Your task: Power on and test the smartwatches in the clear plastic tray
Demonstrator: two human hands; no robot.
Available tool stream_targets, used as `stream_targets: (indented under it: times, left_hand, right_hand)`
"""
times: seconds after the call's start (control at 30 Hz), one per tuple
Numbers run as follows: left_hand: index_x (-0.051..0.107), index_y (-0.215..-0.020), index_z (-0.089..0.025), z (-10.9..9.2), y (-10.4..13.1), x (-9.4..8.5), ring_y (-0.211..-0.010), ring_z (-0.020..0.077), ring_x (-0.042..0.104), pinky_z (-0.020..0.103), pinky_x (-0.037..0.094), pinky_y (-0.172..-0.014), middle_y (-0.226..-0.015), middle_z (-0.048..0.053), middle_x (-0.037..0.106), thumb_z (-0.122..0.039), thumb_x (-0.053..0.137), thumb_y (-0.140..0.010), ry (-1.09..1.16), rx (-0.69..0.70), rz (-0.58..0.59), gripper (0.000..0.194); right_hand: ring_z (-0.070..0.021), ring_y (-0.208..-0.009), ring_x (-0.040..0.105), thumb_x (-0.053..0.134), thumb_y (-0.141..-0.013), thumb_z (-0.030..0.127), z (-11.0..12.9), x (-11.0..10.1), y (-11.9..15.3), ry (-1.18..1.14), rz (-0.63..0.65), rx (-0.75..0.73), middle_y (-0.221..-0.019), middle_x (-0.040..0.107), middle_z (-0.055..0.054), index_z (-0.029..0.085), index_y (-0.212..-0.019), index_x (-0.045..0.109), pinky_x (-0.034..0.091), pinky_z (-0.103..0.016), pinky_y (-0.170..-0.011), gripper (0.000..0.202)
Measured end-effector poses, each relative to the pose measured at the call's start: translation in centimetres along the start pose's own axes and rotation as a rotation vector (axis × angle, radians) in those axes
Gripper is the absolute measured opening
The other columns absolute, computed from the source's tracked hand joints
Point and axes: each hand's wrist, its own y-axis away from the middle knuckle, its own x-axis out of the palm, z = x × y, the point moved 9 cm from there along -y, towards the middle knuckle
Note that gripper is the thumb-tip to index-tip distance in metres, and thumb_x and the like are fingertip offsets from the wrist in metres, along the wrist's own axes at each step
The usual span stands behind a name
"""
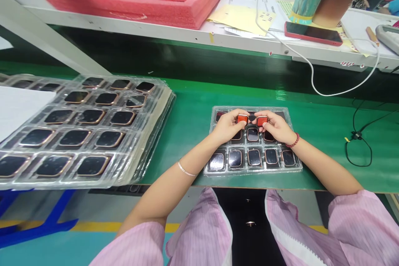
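both hands [227, 126] hold square devices [242, 118] (red-faced) over a tray [253, 171]

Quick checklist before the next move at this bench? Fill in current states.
1. Left hand grips one watch: ok, pinched, red side showing.
2. Right hand grips one watch: ok, also pinched, red side showing.
3. Tray on the green table: ok, under both hands.
4. Stack of trays apart from that tray: ok, off to the left.
5. Black cable away from the hands: ok, off to the right.
6. Slots beneath the hands filled: cannot tell, partly covered.
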Motion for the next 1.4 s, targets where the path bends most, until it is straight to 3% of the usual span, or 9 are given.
stream_targets:
  times: [0.23,0.4,0.73,0.93,1.2,1.4]
  left_hand:
    - [0.069,-0.102,-0.015,0.3,-0.2,0.0,-0.070,0.0151,0.067,0.031,0.056,-0.070,-0.093,0.006,0.074,-0.027,0.072,-0.077,0.031,-0.019,0.003,0.028]
    - [0.069,-0.096,-0.014,0.2,-0.1,0.3,-0.074,0.0166,0.068,0.029,0.057,-0.065,-0.083,0.005,0.072,-0.034,0.073,-0.079,0.072,-0.048,0.009,0.027]
    - [0.071,-0.096,-0.015,-0.4,0.0,-0.2,-0.068,0.0149,0.066,0.025,0.054,-0.058,-0.085,0.006,0.073,-0.053,0.068,-0.085,0.014,-0.046,-0.007,0.039]
    - [0.073,-0.103,-0.017,0.4,-0.1,-0.8,-0.064,0.0141,0.068,0.020,0.044,-0.046,-0.091,0.007,0.076,-0.044,0.065,-0.089,0.002,-0.073,-0.041,0.032]
    - [0.073,-0.112,-0.018,0.1,0.0,-0.7,-0.066,0.0127,0.069,0.021,0.049,-0.051,-0.113,0.009,0.075,-0.031,0.062,-0.088,-0.025,-0.088,-0.049,0.029]
    - [0.064,-0.130,-0.018,0.6,0.0,-0.5,-0.081,0.0179,0.073,0.023,0.052,-0.057,-0.116,0.011,0.074,-0.025,0.063,-0.087,0.007,-0.080,-0.017,0.044]
  right_hand:
    - [-0.0140,-0.073,0.070,0.059,-0.095,0.028,-0.1,0.1,0.0,-0.043,0.009,-0.002,-0.108,0.075,-0.010,0.019,-0.126,0.060,0.062,-0.030,-0.070,0.032]
    - [-0.0135,-0.069,0.070,0.056,-0.099,0.035,-0.6,-0.3,0.0,-0.081,-0.029,0.046,-0.099,0.077,-0.008,0.018,-0.118,0.065,0.061,-0.029,-0.066,0.027]
    - [-0.0132,-0.069,0.068,0.065,-0.094,0.046,-0.3,0.0,0.0,-0.135,-0.041,0.067,-0.086,0.076,-0.007,0.016,-0.103,0.068,0.060,-0.024,-0.058,0.031]
    - [-0.0137,-0.070,0.068,0.068,-0.090,0.041,0.2,0.2,-0.1,-0.116,-0.039,0.068,-0.080,0.073,-0.005,0.017,-0.098,0.067,0.057,-0.021,-0.053,0.026]
    - [-0.0115,-0.063,0.063,0.067,-0.088,0.035,-0.3,0.0,0.0,-0.084,-0.037,0.081,-0.081,0.073,-0.005,0.017,-0.098,0.065,0.054,-0.022,-0.053,0.021]
    - [-0.0125,-0.065,0.063,0.067,-0.088,0.032,-0.3,0.0,-0.1,-0.092,-0.023,0.056,-0.085,0.074,-0.006,0.017,-0.103,0.064,0.055,-0.024,-0.056,0.021]
